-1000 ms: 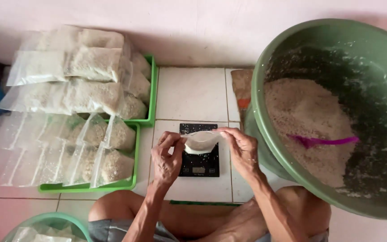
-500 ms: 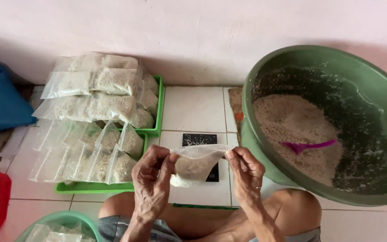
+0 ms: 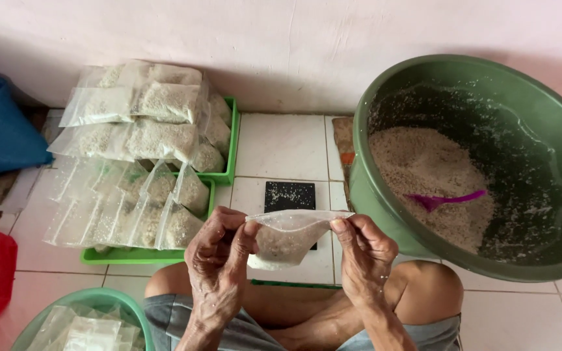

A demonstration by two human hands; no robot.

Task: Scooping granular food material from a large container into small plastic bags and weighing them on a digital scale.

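Now bag (image 3: 285, 242) stretched between both hands' fingers (image 3: 250, 233).

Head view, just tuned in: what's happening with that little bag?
A seated person pinches the top edge of a small clear bag, part-filled with pale grain, between the left hand and right hand, above a black scale. A green basin of grain with a purple scoop sits at right; filled bags stack in green trays at left.
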